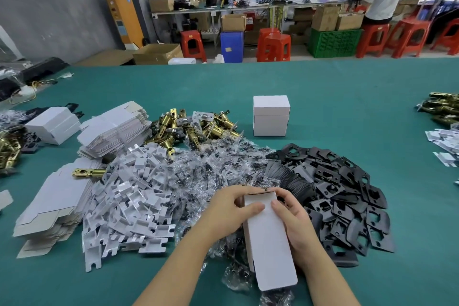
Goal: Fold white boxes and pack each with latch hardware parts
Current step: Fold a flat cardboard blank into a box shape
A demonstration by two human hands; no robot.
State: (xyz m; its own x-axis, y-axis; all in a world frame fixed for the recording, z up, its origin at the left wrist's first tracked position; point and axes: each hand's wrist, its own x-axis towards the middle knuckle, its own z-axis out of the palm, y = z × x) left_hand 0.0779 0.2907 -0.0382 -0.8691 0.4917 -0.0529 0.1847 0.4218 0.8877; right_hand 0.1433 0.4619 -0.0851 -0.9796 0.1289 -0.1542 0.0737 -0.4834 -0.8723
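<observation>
Your left hand (232, 208) and right hand (293, 221) both grip the white box (269, 238), thumbs on top | box held over the screw packets (213, 169) | finished boxes (271, 115) stacked on the tabletop (347, 107)

Green tabletop (335, 97) is carrying a lot here. Flat box blanks (54, 196) are sitting in stacks on the left, white plastic inserts (134, 196) are piling up beside them, brass latches (191, 126) are lying further back, bagged screws (213, 164) are spreading through the middle, black plates (347, 194) are heaping on the right, and two closed white boxes (271, 117) are standing stacked behind.
</observation>
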